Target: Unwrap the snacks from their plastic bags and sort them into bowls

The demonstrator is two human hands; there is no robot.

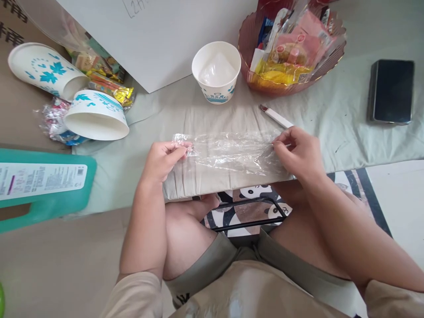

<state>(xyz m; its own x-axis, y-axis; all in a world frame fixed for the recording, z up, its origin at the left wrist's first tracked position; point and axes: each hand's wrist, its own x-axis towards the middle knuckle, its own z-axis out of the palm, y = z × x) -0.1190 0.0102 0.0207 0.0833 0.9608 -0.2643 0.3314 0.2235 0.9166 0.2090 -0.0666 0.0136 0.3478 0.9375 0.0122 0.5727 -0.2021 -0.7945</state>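
A clear plastic bag or film [232,152] is stretched sideways over the front of the cloth-covered table. Its left end is pinched between the thumb and fingers of my left hand [165,159]. At the other end, my right hand [298,150] grips it with thumb and fingertips closed. Just beyond the film stands an upright paper cup [217,92] with blue print and something clear and crumpled inside. A white, pen-like stick with a dark red tip [276,116] lies close behind my right hand.
A pink scalloped bowl [247,73] of wrapped snacks stands at the back. A dark phone-like device [392,90] lies at the right. Tipped paper cups [96,126] and snack packets [115,90] are at the left, near a teal jug [89,176]. A white box [159,39] stands behind.
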